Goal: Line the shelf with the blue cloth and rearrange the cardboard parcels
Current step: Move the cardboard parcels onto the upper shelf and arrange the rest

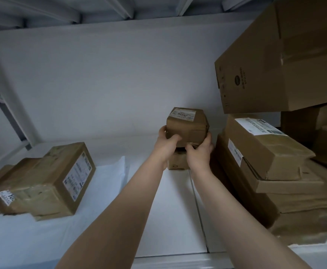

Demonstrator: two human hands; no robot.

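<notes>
While the small parcel (186,127) is gripped from 2 sides, my left hand (165,146) curled round its near-left corner and my right hand (199,152) clasping its near-right lower edge, I judge it is being carried rather than parked. It hangs directly over another small box (178,162) at the back of the shelf (170,210); whether the 2 touch I cannot tell. The parcel is a squat brown carton, taped, with a white label on top that reads upside down to me. The blue cloth (108,183) looks pale, almost white, and covers only the left part of the shelf, with taped parcels (48,183) lying on it. The right-hand stack (275,171) stands on bare board, so I reckon the lining is unfinished there.
</notes>
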